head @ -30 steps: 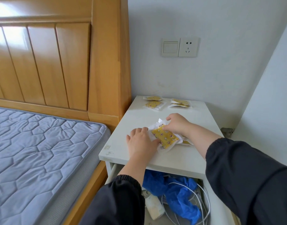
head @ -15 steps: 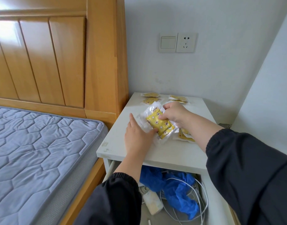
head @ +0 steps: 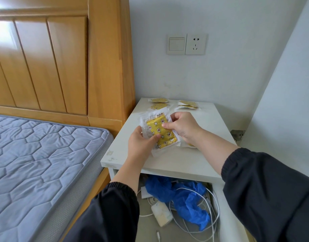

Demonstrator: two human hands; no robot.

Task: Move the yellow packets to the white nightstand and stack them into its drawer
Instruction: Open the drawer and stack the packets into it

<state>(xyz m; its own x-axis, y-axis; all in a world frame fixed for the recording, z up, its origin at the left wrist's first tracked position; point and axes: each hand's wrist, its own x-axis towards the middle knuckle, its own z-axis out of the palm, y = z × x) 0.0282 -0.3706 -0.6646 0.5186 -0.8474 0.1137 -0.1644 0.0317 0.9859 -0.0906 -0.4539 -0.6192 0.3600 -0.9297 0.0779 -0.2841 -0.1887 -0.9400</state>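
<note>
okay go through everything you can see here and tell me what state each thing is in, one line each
Left hand: gripping the held packets' lower left edge.
Right hand: pinching their right side.
Held packets: lifted off the top, tilted.
Loose packets: lying flat at the back.
Nightstand: top partly covered.
Drawer: open, cluttered.
Blue bag: crumpled in the drawer.
White cable: tangled, unplugged.
Wall socket: unused.

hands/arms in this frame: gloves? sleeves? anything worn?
Both hands are bare: left hand, right hand. No gloves, rings or watch visible. Each arm wears a loose black long sleeve, left, right, with a gathered elastic cuff ending above the wrist.
</note>
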